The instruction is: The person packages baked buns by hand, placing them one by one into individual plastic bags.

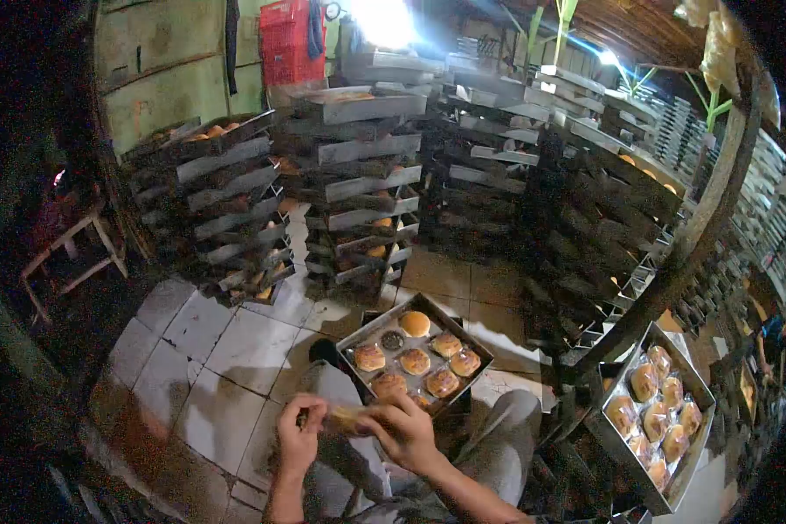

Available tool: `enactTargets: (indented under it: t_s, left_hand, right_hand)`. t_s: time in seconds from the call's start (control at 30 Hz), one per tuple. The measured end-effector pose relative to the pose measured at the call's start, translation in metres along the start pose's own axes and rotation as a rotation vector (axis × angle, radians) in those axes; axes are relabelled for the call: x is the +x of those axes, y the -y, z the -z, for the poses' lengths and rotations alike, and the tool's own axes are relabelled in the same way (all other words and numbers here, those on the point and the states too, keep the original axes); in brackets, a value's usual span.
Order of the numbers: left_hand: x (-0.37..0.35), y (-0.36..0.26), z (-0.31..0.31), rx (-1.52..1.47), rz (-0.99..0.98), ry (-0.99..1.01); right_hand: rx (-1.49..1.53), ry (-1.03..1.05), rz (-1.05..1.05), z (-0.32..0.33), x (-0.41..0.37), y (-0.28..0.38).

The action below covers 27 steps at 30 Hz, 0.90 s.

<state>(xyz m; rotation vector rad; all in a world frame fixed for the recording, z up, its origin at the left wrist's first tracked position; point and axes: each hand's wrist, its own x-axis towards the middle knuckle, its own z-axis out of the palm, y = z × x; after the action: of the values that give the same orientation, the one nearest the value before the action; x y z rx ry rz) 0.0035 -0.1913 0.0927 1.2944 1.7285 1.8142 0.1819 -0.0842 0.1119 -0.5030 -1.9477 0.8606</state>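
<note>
Above my lap, my right hand (403, 430) grips a blurred golden-brown bun (348, 419), with thumb and fingers closed on its right side. My left hand (300, 437) is at the bun's left end, its fingers curled in a pinch; what they hold is too small to make out. Just beyond my hands, a metal tray (351, 342) carries several round buns (415, 361) with browned tops and one small dark round piece (392, 341). One bun (414, 324) at the far side is smooth and plain.
To my right stands another metal tray (706, 428) of buns in clear plastic bags (655, 421). Tall stacks of trays (367, 153) surround me on the tiled floor (227, 349). A slanted wooden post (703, 210) rises at right; a red crate (286, 44) sits high at back.
</note>
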Motion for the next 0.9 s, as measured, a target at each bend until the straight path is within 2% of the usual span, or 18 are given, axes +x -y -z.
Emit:
enactTargets:
  t_s: [0.03, 0.07, 0.1, 0.13, 0.2, 0.3, 0.37, 0.43, 0.47, 0.53, 0.6, 0.67, 0.7, 0.73, 0.8, 0.83, 0.87, 0.9]
  left_hand:
    - [-0.005, 0.003, 0.004, -0.003, -0.006, -0.001]
    - [-0.011, 0.007, 0.006, -0.072, 0.182, -0.013]
    - [-0.015, 0.012, 0.005, -0.147, 0.367, -0.025]
    - [-0.019, 0.022, -0.001, -0.275, 0.341, -0.117]
    - [-0.018, 0.019, -0.006, -0.27, 0.281, -0.093]
    - [-0.006, 0.007, -0.001, -0.1, 0.217, -0.075]
    - [0.012, 0.003, -0.006, 0.081, -0.103, -0.131]
    - [0.019, 0.011, -0.011, 0.091, -0.118, -0.127]
    - [0.016, 0.013, -0.01, 0.03, -0.048, -0.123]
    - [0.016, 0.023, -0.003, -0.027, -0.008, -0.126]
    - [-0.006, 0.046, 0.007, 0.056, 0.112, -0.12]
    - [-0.018, 0.037, 0.018, 0.171, 0.298, -0.084]
    - [-0.022, 0.036, 0.019, 0.178, 0.308, -0.082]
    - [-0.022, 0.037, 0.019, 0.134, 0.273, -0.087]
    - [-0.005, 0.028, 0.013, 0.089, 0.224, -0.109]
    - [0.005, 0.016, 0.008, 0.117, 0.057, -0.152]
    - [0.013, 0.007, 0.004, 0.146, -0.11, -0.191]
    - [0.021, 0.008, 0.001, 0.155, -0.096, -0.191]
  right_hand:
    - [-0.049, -0.08, 0.059, 0.0, -0.009, 0.001]
    - [-0.095, -0.042, -0.059, 0.001, -0.015, -0.007]
    - [-0.107, -0.039, -0.051, 0.003, -0.023, -0.025]
    - [0.025, 0.012, -0.237, 0.005, -0.032, -0.044]
    - [0.213, 0.044, -0.526, 0.009, -0.035, -0.045]
    - [0.218, -0.041, -0.478, 0.018, -0.011, -0.012]
    - [0.291, -0.099, -0.549, 0.013, 0.0, -0.025]
    - [0.225, -0.015, -0.574, 0.004, 0.01, -0.052]
    - [0.451, -0.032, -0.76, -0.001, 0.006, -0.068]
    - [0.382, 0.017, -0.781, 0.003, -0.013, -0.072]
    - [0.345, 0.065, -0.719, -0.003, -0.028, -0.081]
    - [0.346, 0.06, -0.718, -0.018, -0.052, -0.105]
    - [0.339, 0.047, -0.709, -0.022, -0.062, -0.114]
    - [0.33, 0.045, -0.767, -0.016, -0.044, -0.083]
    - [0.302, 0.017, -0.743, -0.007, -0.006, -0.055]
    - [0.271, -0.018, -0.753, -0.002, 0.001, -0.046]
    - [0.255, 0.045, -0.7, 0.0, 0.013, -0.043]
    - [0.239, 0.11, -0.642, -0.002, 0.024, -0.046]
